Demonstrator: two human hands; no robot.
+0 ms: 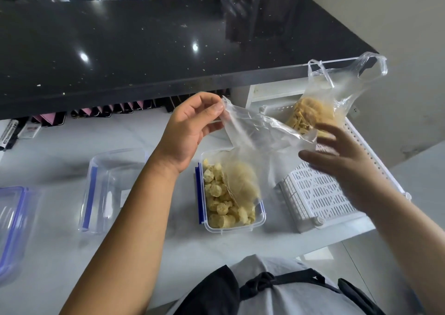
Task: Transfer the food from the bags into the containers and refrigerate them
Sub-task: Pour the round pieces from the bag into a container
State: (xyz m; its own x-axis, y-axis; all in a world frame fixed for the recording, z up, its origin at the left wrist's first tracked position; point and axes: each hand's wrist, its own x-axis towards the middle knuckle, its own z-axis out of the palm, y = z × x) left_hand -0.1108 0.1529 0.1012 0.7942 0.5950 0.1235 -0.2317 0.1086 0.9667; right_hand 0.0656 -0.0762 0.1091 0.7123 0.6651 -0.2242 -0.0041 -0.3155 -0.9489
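Left grip pinches the clear bag by a corner. Right grip, fingers spread and loose, is at the bag's opposite edge. Below, between both grips, the food-filled container sits on the worktop.

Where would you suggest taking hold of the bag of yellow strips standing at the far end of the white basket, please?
Probably by its handle loops, coming down from above. The bag of yellow strips stands upright in the white basket with the loops sticking up free, while its body looks soft and loose.
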